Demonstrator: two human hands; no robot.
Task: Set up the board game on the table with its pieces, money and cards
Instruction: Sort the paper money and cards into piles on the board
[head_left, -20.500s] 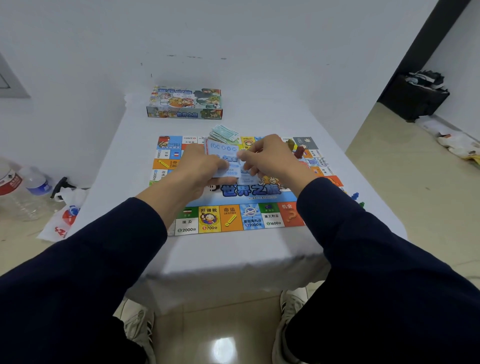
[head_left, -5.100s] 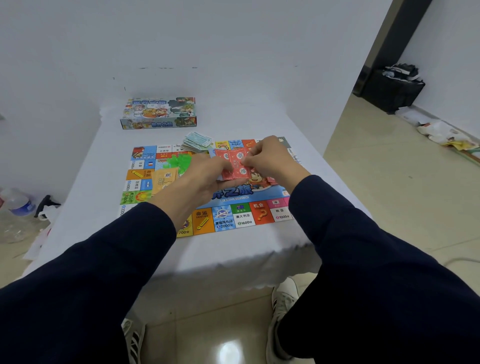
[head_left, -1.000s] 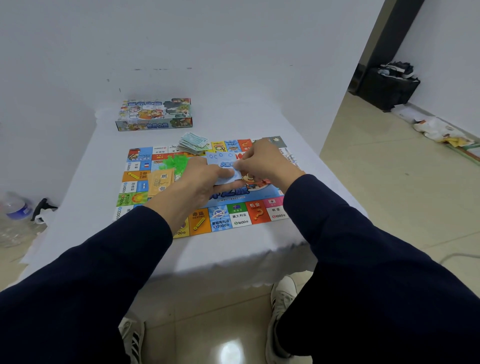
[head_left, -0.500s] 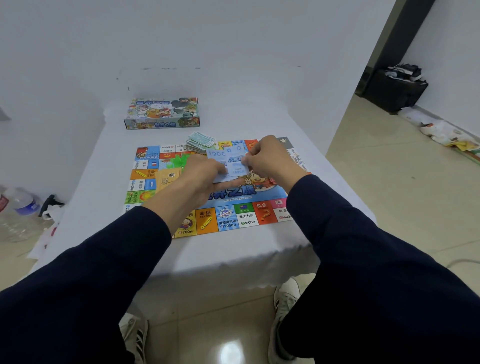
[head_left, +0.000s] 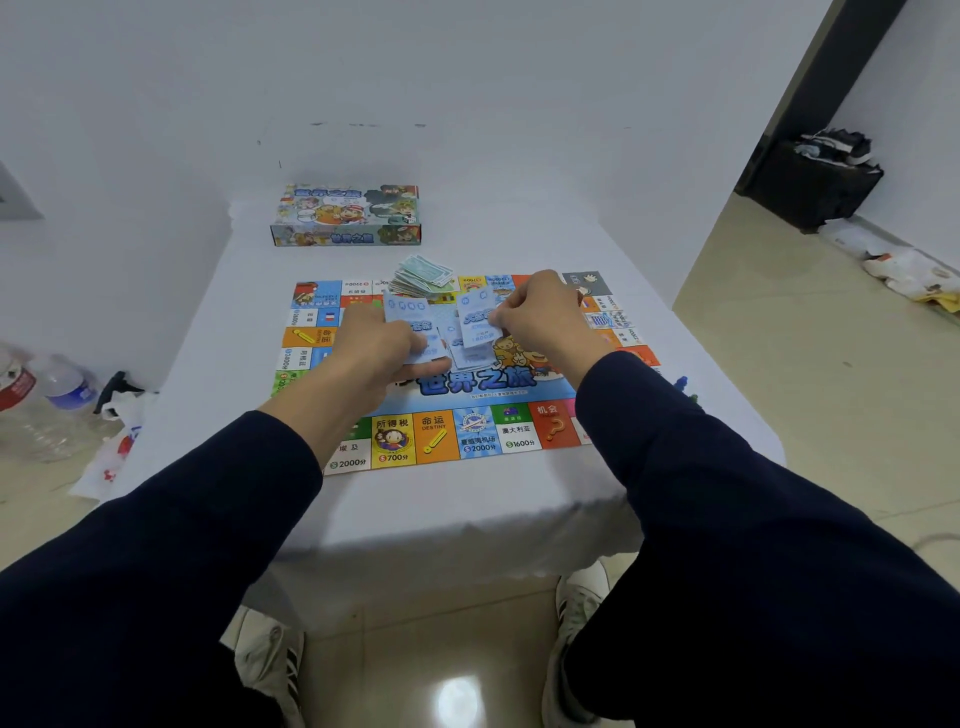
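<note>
Where the white wall (head_left: 467, 78) meets the beige tiled floor (head_left: 805, 364), a worktop (head_left: 467, 499) w/ white cloth stands pushed against it. Dark doorway strip at far right, w/ a black bin (head_left: 815, 182) full of dark stuff beside it, and crumpled bags (head_left: 909, 270) on the floor nearby. At left on the floor: plastic bottles (head_left: 57, 395) and a white bag (head_left: 111, 452). Dark navy sleeves (head_left: 171, 561) fill the lower part of the view and cover the board's near corners; white sneakers (head_left: 270, 654) show under the worktop edge.

Game board (head_left: 467, 415) lies flat in the middle of the worktop, coloured squares round the rim, blue centre w/ cartoon art. Game box (head_left: 345, 215) sits at the far edge, well apart from the board, closed. Stack of greenish paper money (head_left: 421, 278) rests on the board's far edge, a bit fanned. Small blue and green pieces (head_left: 683, 387) lie on the cloth just off the board's right side.

Both hands are above the board's centre. Left hand (head_left: 371, 358) grips a bunch of light-blue cards (head_left: 410, 317), fingers curled under. Right hand (head_left: 540, 317) pinches one light-blue card (head_left: 480, 322) lifted from the bunch, tilted up. Hands close but not touching; the cards overlap between them.
</note>
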